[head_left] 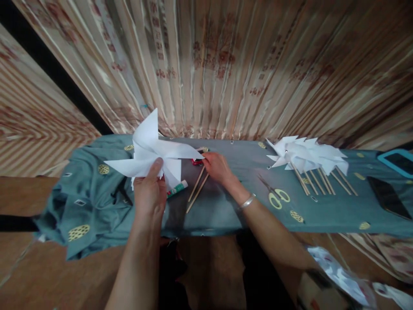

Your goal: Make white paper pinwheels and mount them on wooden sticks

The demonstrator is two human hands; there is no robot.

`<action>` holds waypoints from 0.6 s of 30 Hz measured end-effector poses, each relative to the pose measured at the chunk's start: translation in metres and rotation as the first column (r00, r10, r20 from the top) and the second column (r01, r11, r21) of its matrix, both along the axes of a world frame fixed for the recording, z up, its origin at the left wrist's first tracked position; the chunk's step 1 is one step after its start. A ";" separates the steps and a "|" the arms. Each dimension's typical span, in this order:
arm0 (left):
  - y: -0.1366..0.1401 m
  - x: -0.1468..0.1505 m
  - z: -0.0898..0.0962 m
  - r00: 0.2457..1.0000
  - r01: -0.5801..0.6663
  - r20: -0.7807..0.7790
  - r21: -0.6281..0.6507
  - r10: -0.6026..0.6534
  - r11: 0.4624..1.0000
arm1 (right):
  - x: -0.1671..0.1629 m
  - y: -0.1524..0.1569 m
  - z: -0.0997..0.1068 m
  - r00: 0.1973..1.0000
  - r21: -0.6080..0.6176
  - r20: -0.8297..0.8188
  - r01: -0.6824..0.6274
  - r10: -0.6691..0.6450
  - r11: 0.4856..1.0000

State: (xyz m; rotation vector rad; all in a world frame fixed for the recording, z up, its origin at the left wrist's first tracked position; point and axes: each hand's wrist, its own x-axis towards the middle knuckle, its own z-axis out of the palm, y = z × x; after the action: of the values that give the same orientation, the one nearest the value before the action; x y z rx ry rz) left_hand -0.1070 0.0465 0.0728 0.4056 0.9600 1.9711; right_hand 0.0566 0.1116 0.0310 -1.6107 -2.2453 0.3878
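A white paper pinwheel (146, 148) is held up over the left part of the cloth-covered table. My left hand (150, 189) is closed on it, with the thumb pressed at its centre and the fingers underneath. My right hand (218, 168) pinches the tip of the blade that points right. Just below that hand lie two thin wooden sticks (197, 191). Beside its fingertips is a small red object (196, 162), partly covered by the blade. A green and white glue stick (177, 188) lies right of my left hand.
Scissors (275, 196) with pale yellow handles lie right of my right forearm. Several finished pinwheels (309, 153) on sticks overlap farther right. Near the right end are a dark phone (389, 196) and a blue-rimmed object (396, 160). Behind the table hangs a patterned curtain (219, 73).
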 end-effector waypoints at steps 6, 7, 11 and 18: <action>-0.001 -0.011 0.004 1.000 -0.015 0.004 -0.010 0.015 1.000 | -0.017 0.026 0.012 0.958 -0.060 0.287 -0.005 0.022 0.998; -0.001 -0.012 0.004 1.000 -0.010 0.005 -0.006 0.010 1.000 | -0.019 0.027 0.013 0.947 -0.075 0.318 -0.011 0.034 0.997; -0.002 -0.015 0.002 1.000 -0.010 0.000 0.000 0.010 1.000 | -0.028 0.028 0.021 0.912 -0.120 0.400 -0.045 0.090 0.992; -0.004 -0.014 0.001 1.000 0.020 -0.004 0.017 -0.020 1.000 | -0.036 0.035 0.030 0.868 -0.137 0.474 -0.094 0.149 0.986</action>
State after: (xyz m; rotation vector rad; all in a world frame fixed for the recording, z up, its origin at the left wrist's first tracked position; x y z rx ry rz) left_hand -0.1212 0.0429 0.0738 0.4268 0.9388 1.9625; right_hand 0.0207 0.1469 0.0609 -1.7822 -2.7485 0.1469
